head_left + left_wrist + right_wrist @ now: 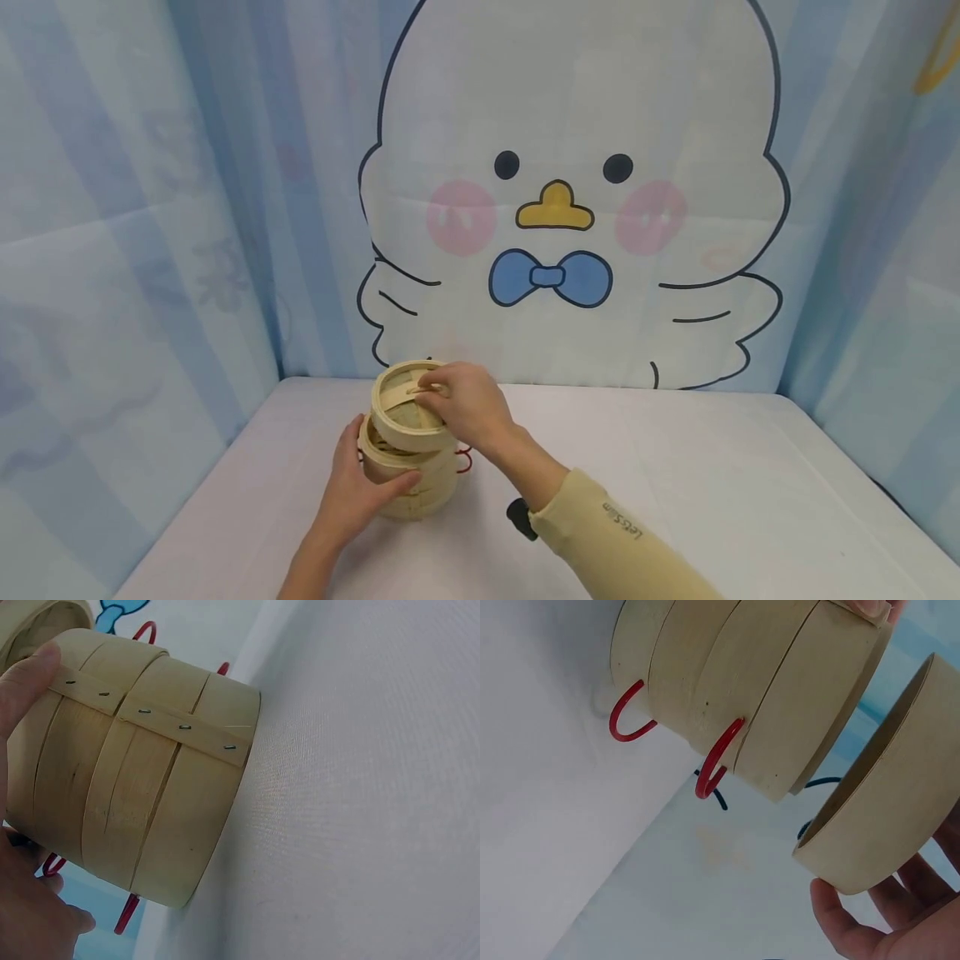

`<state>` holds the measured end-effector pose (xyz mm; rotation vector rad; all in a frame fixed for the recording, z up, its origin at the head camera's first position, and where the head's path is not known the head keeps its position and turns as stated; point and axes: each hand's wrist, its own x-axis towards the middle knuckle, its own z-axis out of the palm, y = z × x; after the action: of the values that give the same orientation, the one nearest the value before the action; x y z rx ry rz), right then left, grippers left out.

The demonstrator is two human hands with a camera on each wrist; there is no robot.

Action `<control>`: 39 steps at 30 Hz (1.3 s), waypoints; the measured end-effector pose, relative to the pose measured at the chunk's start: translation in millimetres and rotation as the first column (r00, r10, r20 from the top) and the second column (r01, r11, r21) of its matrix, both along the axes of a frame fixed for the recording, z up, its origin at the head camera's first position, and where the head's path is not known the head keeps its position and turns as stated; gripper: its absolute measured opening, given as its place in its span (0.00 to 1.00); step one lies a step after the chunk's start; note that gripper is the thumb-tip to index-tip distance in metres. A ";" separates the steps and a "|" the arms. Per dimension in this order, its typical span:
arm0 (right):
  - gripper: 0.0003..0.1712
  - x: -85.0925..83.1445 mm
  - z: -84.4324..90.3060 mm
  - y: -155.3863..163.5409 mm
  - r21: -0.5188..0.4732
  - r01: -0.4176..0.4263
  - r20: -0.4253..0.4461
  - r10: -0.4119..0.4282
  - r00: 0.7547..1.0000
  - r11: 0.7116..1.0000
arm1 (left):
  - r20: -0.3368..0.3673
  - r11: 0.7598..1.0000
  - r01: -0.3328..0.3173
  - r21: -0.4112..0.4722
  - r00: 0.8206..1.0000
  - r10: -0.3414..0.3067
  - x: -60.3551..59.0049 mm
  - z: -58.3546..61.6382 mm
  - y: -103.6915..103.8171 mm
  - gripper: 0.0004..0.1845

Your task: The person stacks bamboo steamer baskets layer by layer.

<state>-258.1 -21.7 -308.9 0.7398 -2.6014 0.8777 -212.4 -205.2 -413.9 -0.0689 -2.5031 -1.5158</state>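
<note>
A stack of bamboo steamer tiers [412, 483] [142, 787] [735, 697] with red wire handles [716, 761] stands on the white table [675, 475]. My left hand [360, 492] [22, 847] grips the side of the stack, thumb on its wall. My right hand [465, 404] [885, 915] grips a bamboo lid [405, 408] [889, 802], which is tilted and lifted clear of the top tier at one side. What lies inside the steamer is hidden.
The table is covered in white cloth, with its far edge against a backdrop [570, 208] printed with a cartoon duck. Blue striped curtains [112, 208] close in the left and right sides. A black wrist device [521, 517] sits on the right arm.
</note>
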 end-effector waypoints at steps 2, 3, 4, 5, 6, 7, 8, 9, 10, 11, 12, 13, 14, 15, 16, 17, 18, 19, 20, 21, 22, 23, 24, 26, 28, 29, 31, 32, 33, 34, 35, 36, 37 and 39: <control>0.11 1.2 -1.3 -4.9 0.021 0.004 0.014 -0.004 1.000 1.000 | -0.007 1.000 0.004 0.011 1.000 -0.004 0.1 -0.6 0.2 0.63; 0.11 1.9 -1.8 -6.9 0.033 0.006 0.022 -0.007 1.000 0.999 | -0.007 1.000 0.004 0.016 1.000 -0.004 0.0 -1.0 0.3 0.63; 0.12 2.7 -2.3 -8.6 0.041 0.010 0.030 -0.011 0.999 0.999 | -0.010 1.000 0.006 0.020 1.000 -0.005 0.0 -1.2 0.5 0.63; 0.12 3.2 -2.9 -9.9 0.048 0.016 0.033 -0.017 0.999 0.999 | -0.011 1.000 0.006 0.023 1.000 -0.006 0.0 -1.4 0.9 0.63; 0.12 3.6 -3.3 -11.0 0.058 0.021 0.032 -0.023 0.999 0.998 | -0.013 1.000 0.008 0.028 1.000 -0.008 -0.3 -1.6 1.3 0.63; 0.12 3.8 -3.7 -11.8 0.066 0.026 0.030 -0.028 0.999 0.998 | -0.015 1.000 0.008 0.029 1.000 -0.008 -0.7 -1.8 1.9 0.63; 0.12 3.8 -4.4 -12.6 0.071 0.030 0.028 -0.033 0.999 0.997 | -0.019 1.000 0.008 0.030 1.000 -0.007 -0.9 -1.9 2.5 0.63; 0.13 3.8 -4.8 -13.3 0.076 0.036 0.027 -0.038 0.999 0.996 | -0.023 0.999 0.008 0.033 1.000 -0.008 -1.3 -1.9 3.1 0.63; 0.12 3.5 -5.4 -14.1 0.078 0.037 0.027 -0.040 0.999 0.996 | -0.030 0.999 0.010 0.035 1.000 -0.009 -1.6 -1.9 3.6 0.63; 0.12 3.3 -6.0 -14.8 0.081 0.039 0.028 -0.041 0.999 0.996 | -0.035 0.999 0.010 0.038 0.999 -0.009 -2.0 -1.8 4.2 0.62; 0.12 3.0 -6.8 -15.6 0.083 0.038 0.031 -0.041 0.999 0.996 | -0.043 0.999 0.012 0.042 0.999 -0.010 -2.4 -1.8 4.6 0.61; 0.12 2.8 -7.4 -16.5 0.086 0.039 0.030 -0.041 0.999 0.996 | -0.050 0.999 0.013 0.045 0.999 -0.010 -2.2 -1.6 5.0 0.60; 0.12 2.5 -8.3 -17.3 0.089 0.039 0.027 -0.042 0.999 0.995 | -0.055 0.999 0.014 0.051 0.998 -0.011 -2.4 -1.5 5.4 0.60; 0.12 2.1 -9.1 -17.9 0.092 0.041 0.023 -0.043 0.999 0.995 | -0.060 0.998 0.016 0.056 0.998 -0.012 -2.5 -1.5 5.8 0.59; 0.12 1.8 -9.9 -18.5 0.095 0.044 0.018 -0.046 0.999 0.995 | -0.063 0.998 0.017 0.059 0.998 -0.014 -2.7 -1.6 6.3 0.59; 0.12 1.4 -10.8 -18.9 0.100 0.048 0.007 -0.049 0.999 0.994 | -0.066 0.998 0.017 0.063 0.998 -0.013 -2.6 -1.7 6.8 0.59; 0.12 1.2 -11.6 -19.3 0.106 0.052 -0.003 -0.052 0.999 0.993 | -0.067 0.998 0.016 0.065 0.998 -0.011 -2.2 -1.6 7.2 0.59; 0.11 0.9 -12.6 -19.6 0.111 0.054 -0.015 -0.053 0.998 0.992 | -0.065 0.998 0.013 0.066 0.998 -0.009 -2.0 -1.6 7.6 0.59; 0.11 0.7 -13.6 -19.9 0.113 0.054 -0.024 -0.052 0.998 0.992 | -0.061 0.998 0.010 0.068 0.998 -0.006 -1.9 -1.7 7.9 0.59; 0.11 0.6 -14.5 -20.2 0.116 0.055 -0.032 -0.052 0.998 0.992 | -0.056 0.998 0.006 0.067 0.998 -0.002 -1.4 -1.5 8.2 0.60; 0.12 0.8 -15.2 -20.5 0.117 0.055 -0.037 -0.051 0.998 0.992 | -0.052 0.998 0.002 0.065 0.999 0.002 -1.1 -1.2 8.4 0.60; 0.12 1.0 -16.0 -20.8 0.119 0.056 -0.042 -0.051 0.998 0.991 | -0.048 0.998 -0.001 0.065 0.999 0.004 -0.9 -0.9 8.6 0.60; 0.12 1.1 -16.6 -21.2 0.120 0.059 -0.047 -0.054 0.997 0.991 | -0.044 0.998 -0.003 0.063 0.999 0.006 -0.7 -0.3 8.7 0.60; 0.12 1.5 -17.6 -22.2 0.117 0.067 -0.058 -0.060 0.996 0.991 | -0.043 0.998 -0.006 0.061 0.999 0.009 -0.5 0.5 8.6 0.59; 0.13 2.2 -18.4 -23.2 0.114 0.075 -0.063 -0.068 0.996 0.991 | -0.045 0.998 -0.005 0.062 0.999 0.008 -0.8 1.1 8.3 0.59; 0.13 2.6 -18.7 -23.7 0.116 0.080 -0.066 -0.073 0.995 0.990 | -0.046 0.998 -0.005 0.063 0.999 0.008 -0.7 1.4 8.1 0.59; 0.13 3.1 -19.4 -24.2 0.114 0.084 -0.075 -0.076 0.994 0.990 | -0.044 0.998 -0.005 0.065 0.999 0.008 -0.9 1.5 8.0 0.59; 0.13 3.2 -19.8 -24.2 0.113 0.085 -0.079 -0.076 0.994 0.990 | -0.042 0.998 -0.004 0.066 0.999 0.007 -1.1 1.5 8.0 0.59; 0.13 3.6 -20.0 -24.1 0.110 0.084 -0.083 -0.075 0.994 0.990 | -0.041 0.998 -0.002 0.067 0.999 0.005 -1.3 1.6 8.2 0.59; 0.13 3.7 -20.2 -23.9 0.108 0.083 -0.089 -0.074 0.993 0.991 | -0.040 0.998 -0.003 0.067 0.999 0.005 -1.5 1.5 8.4 0.59; 0.12 3.8 -20.5 -23.6 0.104 0.082 -0.097 -0.072 0.993 0.991 | -0.041 0.998 -0.003 0.068 0.999 0.005 -1.7 1.4 8.5 0.59; 0.12 3.7 -20.8 -23.5 0.099 0.080 -0.105 -0.069 0.992 0.992 | -0.042 0.998 -0.003 0.068 0.999 0.005 -2.2 1.1 8.6 0.59; 0.12 3.9 -21.1 -23.4 0.095 0.078 -0.110 -0.068 0.992 0.992 | -0.042 0.998 -0.003 0.070 0.999 0.006 -2.5 1.0 8.7 0.59; 0.11 4.0 -22.1 -23.3 0.089 0.074 -0.119 -0.063 0.991 0.993 | -0.043 0.997 -0.005 0.071 0.999 0.008 -2.5 0.7 8.6 0.60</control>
<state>-254.1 -45.0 -331.0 0.6989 -2.5622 0.6766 -214.9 -196.5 -413.2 -0.0814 -2.4116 -1.5810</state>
